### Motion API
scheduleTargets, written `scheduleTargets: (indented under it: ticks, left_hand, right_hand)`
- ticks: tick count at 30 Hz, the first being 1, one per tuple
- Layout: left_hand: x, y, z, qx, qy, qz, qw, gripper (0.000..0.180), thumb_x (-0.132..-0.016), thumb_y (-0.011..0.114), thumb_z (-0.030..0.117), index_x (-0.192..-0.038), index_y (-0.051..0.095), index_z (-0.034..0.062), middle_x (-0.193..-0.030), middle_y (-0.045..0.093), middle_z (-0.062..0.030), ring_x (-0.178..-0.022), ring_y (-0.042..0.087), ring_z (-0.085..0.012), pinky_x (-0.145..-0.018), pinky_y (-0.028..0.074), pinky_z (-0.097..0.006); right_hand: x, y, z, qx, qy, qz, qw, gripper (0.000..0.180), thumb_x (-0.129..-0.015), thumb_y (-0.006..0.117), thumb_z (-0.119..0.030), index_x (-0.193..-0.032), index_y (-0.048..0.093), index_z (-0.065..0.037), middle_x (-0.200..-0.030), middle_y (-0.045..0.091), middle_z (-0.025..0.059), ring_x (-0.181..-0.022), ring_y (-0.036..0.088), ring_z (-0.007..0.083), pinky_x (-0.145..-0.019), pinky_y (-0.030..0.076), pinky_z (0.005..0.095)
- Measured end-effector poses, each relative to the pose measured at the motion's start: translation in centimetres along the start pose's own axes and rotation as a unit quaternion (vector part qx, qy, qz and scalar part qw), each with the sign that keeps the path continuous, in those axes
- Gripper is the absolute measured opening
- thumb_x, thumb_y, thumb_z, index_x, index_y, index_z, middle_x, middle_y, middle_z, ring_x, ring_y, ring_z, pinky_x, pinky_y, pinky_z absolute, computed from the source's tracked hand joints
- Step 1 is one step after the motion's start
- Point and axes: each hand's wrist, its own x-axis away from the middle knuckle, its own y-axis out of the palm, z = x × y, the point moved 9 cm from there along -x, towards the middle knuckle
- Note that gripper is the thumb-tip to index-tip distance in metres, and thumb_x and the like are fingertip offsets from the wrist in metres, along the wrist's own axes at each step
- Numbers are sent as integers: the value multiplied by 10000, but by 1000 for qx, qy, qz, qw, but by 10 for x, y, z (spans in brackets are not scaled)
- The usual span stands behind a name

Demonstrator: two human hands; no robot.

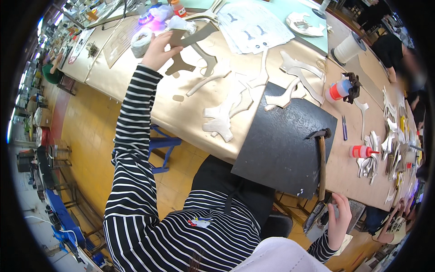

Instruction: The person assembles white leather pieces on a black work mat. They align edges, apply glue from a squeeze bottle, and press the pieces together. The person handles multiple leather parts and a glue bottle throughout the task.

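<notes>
Fingers of the left hand (159, 51) were half closed, pinching the near end of a flat brown piece (201, 38) that stuck out to the right of the hand, above the surface (165, 104). From where I stood it looked thin and light, more like leather or stiff card than cloth, since it held its shape beyond the grip with hardly a sag. I judged it would flex rather than snap, so a flat pinch on a wide part seemed better than tugging at a narrow one; a smooth face might slip a little under light fingertips. Just below and right of that hand lay brown forked pieces (182, 67), and farther out that way, pale cut pieces (223, 112). The right hand (340, 219) was loosely curled, thumb apart, near the handle end of a hammer (322, 163); whether it held anything small, I could not tell.
</notes>
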Motion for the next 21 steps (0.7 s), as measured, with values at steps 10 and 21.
scheduleTargets:
  ticks: [10, 21]
  left_hand:
    - [32, -56, 158, 299, -31, -77, 951, 235, -893, 700, 127, -1074, 655, -14, -918, 661, -43, -905, 587, -118, -846, 446, -278]
    - [91, 192, 314, 291, -56, -422, 857, 234, -853, 717, 196, -1003, 688, 20, -876, 685, -102, -883, 640, -242, -850, 471, -341]
  right_hand:
    - [-35, 14, -66, 33, -148, -11, 988, 327, -792, 704, -13, -1114, 650, -21, -1175, 644, 138, -1053, 619, 328, -907, 484, 388]
    - [-71, -5, -12, 210, -211, 61, 953, 349, -808, 703, -93, -1152, 645, -80, -1198, 630, 99, -1114, 584, 291, -955, 446, 412]
